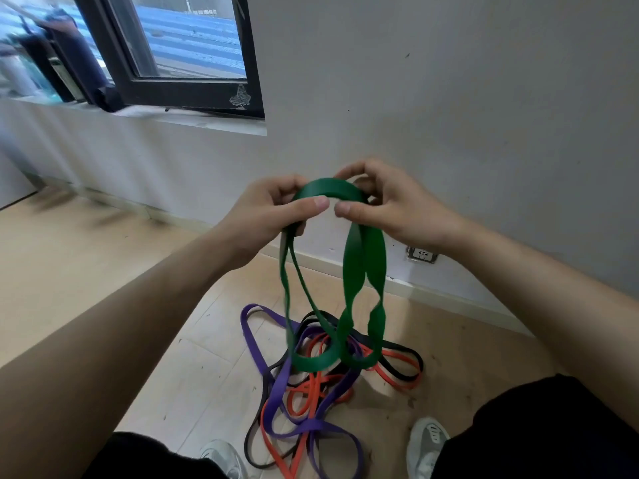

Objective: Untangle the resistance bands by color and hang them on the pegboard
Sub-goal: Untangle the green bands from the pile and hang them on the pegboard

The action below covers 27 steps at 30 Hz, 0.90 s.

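A wide green resistance band [375,261] hangs doubled and twisted from both my hands in the middle of the view. My left hand [269,216] pinches its top arc on the left, my right hand [390,205] grips it on the right, thumbs almost meeting. The band's lower loops dangle just above a tangled pile on the floor: a purple band [276,388], an orange band [311,392] and a black band [404,375] lie crossed over one another. No pegboard is in view.
I stand over the pile; my two grey shoes [427,440] flank its near side. A grey wall with a socket [422,254] runs behind. A dark-framed window [193,88] with a sill sits at upper left. Wooden floor stretches left.
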Tool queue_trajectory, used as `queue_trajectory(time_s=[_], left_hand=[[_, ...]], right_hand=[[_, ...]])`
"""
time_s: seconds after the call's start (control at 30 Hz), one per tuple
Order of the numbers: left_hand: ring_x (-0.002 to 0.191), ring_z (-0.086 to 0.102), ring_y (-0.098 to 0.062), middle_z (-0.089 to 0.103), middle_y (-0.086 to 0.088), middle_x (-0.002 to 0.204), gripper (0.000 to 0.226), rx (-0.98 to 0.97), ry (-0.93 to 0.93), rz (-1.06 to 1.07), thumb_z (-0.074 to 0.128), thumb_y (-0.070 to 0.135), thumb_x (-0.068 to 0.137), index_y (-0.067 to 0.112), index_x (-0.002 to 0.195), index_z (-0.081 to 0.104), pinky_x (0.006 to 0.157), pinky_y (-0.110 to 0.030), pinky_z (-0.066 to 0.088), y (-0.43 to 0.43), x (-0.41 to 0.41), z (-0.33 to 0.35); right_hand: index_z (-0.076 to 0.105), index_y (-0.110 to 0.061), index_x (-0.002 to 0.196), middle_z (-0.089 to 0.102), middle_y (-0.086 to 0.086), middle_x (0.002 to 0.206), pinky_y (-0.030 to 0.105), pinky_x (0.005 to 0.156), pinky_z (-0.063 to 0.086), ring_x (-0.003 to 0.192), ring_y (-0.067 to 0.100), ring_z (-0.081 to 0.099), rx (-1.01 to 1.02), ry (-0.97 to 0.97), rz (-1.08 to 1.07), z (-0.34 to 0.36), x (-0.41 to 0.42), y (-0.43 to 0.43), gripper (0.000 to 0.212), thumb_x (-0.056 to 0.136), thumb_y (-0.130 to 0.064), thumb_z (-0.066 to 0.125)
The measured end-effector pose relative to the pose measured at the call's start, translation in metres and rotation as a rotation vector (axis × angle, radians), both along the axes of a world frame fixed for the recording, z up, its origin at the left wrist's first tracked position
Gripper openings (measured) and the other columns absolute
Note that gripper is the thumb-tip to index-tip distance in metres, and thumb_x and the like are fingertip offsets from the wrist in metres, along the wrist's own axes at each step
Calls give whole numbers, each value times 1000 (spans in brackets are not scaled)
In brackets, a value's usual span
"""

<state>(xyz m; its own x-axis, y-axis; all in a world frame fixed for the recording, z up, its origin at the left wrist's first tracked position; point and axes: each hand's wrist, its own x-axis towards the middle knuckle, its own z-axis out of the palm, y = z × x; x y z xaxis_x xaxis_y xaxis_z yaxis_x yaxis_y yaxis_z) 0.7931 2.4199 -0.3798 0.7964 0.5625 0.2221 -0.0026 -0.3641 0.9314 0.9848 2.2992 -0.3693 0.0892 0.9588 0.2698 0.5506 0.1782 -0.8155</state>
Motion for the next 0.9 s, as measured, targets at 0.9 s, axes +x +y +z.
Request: queue_trajectory(time_s=[0.9], left_hand=[[66, 51, -14, 57, -5, 72, 50, 10, 184, 42, 83, 48, 66, 11, 99, 76, 65, -26, 43, 31, -33, -20]], right_hand=[[72, -11, 112, 74, 9, 96, 29, 79, 58, 83, 21, 70, 26, 170, -77, -18, 7, 5, 31, 83, -19, 80]])
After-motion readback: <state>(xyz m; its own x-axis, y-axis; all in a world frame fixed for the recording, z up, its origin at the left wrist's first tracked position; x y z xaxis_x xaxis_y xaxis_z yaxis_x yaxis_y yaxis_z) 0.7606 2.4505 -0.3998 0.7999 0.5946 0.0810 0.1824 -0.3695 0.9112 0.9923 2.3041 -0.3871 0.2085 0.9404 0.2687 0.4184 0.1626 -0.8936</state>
